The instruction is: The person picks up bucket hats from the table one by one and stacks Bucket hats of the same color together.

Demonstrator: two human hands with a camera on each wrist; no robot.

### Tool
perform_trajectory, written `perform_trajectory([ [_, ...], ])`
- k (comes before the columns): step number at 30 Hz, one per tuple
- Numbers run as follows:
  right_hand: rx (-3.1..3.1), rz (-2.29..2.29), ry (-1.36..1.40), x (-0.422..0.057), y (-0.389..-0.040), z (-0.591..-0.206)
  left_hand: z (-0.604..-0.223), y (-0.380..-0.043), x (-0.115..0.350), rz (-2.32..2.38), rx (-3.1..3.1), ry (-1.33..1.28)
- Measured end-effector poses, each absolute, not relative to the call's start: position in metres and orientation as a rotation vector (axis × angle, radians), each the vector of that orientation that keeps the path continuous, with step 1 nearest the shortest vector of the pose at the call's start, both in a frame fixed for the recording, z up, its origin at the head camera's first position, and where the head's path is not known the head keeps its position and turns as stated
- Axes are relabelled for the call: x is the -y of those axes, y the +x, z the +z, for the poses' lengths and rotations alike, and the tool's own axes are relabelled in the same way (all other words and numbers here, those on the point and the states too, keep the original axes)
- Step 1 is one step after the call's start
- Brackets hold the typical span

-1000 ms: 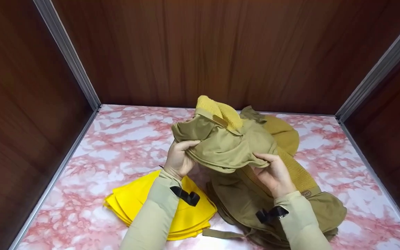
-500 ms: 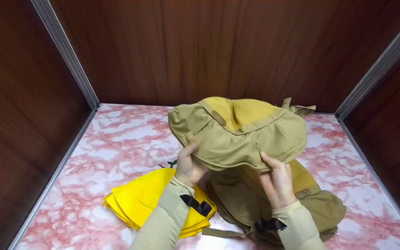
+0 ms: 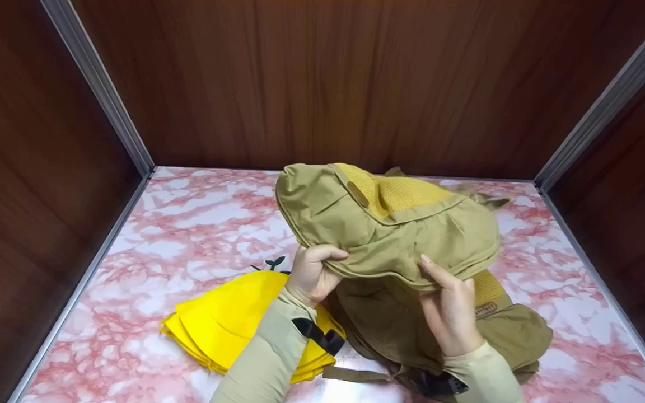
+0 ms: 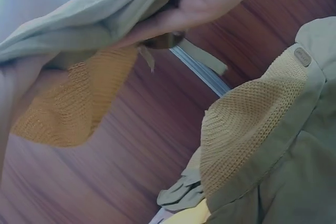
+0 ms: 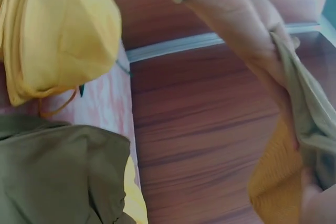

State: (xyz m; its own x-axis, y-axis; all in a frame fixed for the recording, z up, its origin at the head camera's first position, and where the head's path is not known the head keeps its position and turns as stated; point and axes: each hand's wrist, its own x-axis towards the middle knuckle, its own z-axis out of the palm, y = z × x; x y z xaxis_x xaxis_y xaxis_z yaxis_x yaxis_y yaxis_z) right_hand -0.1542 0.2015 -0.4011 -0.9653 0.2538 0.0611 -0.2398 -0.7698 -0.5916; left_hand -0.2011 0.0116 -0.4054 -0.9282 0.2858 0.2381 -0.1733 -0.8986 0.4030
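A sun hat (image 3: 322,207) with a wide khaki brim, a yellow knitted crown and a small brown patch is held up above the table. My left hand (image 3: 314,274) grips the near edge of its brim, thumb on top. Further right along the same edge, my right hand (image 3: 454,310) pinches the brim between thumb and fingers. The left wrist view shows the knitted crown (image 4: 79,103) hanging below the brim. Under the raised hat lies a pile of darker khaki hats (image 3: 389,324), partly covered by it and by my right arm.
Left of the pile, several bright yellow hats (image 3: 216,324) lie stacked, with a green sprout ornament (image 3: 275,262) at their far side. A khaki strap (image 3: 356,375) trails on the pink marbled table (image 3: 188,224). Brown wood-grain panels (image 3: 322,84) enclose the back and sides.
The hat's brim, bunched up a second ago, has spread out wide between my hands. It has since dipped slightly. The hats on the table have stayed where they were.
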Motion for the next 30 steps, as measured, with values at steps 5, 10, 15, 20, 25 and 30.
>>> perform_trajectory([
  [5,1.004,2.798,-0.023,-0.223,-0.156,-0.396,-0.402,-0.197,0.000,2.849,-0.582,0.469],
  [10,1.176,2.762,-0.070,-0.247,-0.164,-0.393,-0.401,-0.192,0.013,2.865,-0.632,0.459],
  [15,1.374,2.752,-0.187,-0.271,-0.171,-0.387,-0.404,-0.192,0.019,2.767,-0.632,0.489],
  [20,1.584,2.750,-0.166,-0.290,-0.176,-0.382,-0.408,-0.193,0.019,2.699,-0.623,0.518],
  [25,1.577,2.728,-0.140,-0.299,-0.175,-0.382,-0.413,-0.196,0.016,2.625,-0.724,0.601],
  [30,1.633,2.644,-0.197,-0.311,-0.173,-0.382,-0.414,-0.200,0.011,2.599,-0.916,0.618],
])
